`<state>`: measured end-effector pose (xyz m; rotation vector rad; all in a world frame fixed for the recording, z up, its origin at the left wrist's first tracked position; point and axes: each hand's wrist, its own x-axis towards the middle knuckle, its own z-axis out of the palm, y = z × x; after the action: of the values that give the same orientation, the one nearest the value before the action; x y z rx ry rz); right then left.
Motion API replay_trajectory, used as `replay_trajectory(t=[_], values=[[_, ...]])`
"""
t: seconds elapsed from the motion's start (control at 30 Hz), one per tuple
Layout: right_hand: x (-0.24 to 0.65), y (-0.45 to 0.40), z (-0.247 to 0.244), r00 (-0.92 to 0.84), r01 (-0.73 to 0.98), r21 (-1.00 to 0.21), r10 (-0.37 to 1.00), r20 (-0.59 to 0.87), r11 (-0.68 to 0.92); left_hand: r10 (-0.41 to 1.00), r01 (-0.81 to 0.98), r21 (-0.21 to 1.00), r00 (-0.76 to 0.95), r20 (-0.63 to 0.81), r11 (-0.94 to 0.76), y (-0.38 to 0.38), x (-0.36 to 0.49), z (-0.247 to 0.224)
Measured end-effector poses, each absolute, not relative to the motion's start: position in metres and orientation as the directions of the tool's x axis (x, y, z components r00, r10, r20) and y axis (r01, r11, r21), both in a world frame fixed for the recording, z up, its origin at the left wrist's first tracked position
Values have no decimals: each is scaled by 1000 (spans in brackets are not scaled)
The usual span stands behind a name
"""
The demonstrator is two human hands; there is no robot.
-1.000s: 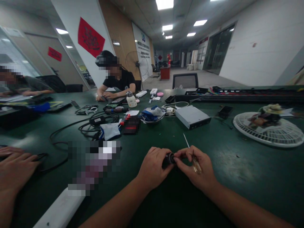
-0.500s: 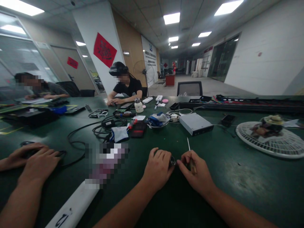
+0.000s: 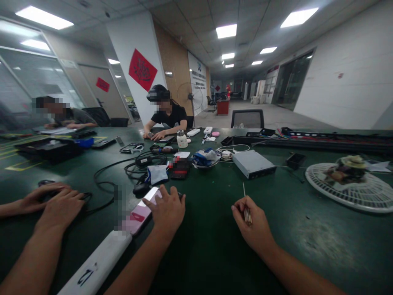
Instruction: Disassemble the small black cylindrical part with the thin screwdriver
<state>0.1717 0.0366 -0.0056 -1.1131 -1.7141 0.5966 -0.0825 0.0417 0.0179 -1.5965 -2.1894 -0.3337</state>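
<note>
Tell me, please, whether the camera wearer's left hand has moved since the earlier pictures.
Yes: judged against the silver optical drive, the left hand has moved left, now at the lit screen.

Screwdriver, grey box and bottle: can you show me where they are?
Screwdriver [image 3: 247,216]: head view, on its handle.
Grey box [image 3: 252,162]: head view, on its top.
Bottle [image 3: 182,141]: head view, on its body.

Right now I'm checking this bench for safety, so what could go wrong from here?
The amber-handled screwdriver with a thin metal shaft sits in the right hand, shaft exposed beyond the fingers; a careless swing could poke or scratch something.

The left hand is at the pink-and-white rectangular screen. It might knock the screen, and the small dark piece by its fingers, partly hidden, could perhaps slip.
</note>
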Motion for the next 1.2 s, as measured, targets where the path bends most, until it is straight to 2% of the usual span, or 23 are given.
replay_trajectory(t=[0.07,0.17,0.23,0.33,0.43,0.57,0.63,0.77,0.97,1.2], values=[[172,36,-5,-102,380,-806,886,452,454,829,975,-60,-149,539,215,38,-73,19],[172,35,-4,-65,301,-851,899,433,431,797,999,-28,43,602,-32,29,-46,16],[173,35,-4,-70,199,-864,886,458,463,796,981,45,125,592,-188,24,-26,12],[176,34,-4,-132,63,-812,811,570,581,814,919,145,242,529,-368,24,-8,7],[180,31,-4,-139,43,-764,761,633,644,792,848,198,341,507,-492,30,-7,5],[182,29,-6,-80,5,-760,757,648,650,791,766,348,322,521,-540,41,-16,4],[182,30,-7,-82,0,-755,752,654,656,792,745,384,306,529,-545,43,-19,2],[179,32,-7,-183,4,-750,737,650,662,752,711,380,316,578,-591,46,-19,-3],[176,32,-7,-234,7,-736,717,657,677,735,691,378,333,591,-616,47,-21,-5],[178,32,-8,-209,35,-747,736,644,664,774,706,408,319,547,-579,47,-20,-4]])
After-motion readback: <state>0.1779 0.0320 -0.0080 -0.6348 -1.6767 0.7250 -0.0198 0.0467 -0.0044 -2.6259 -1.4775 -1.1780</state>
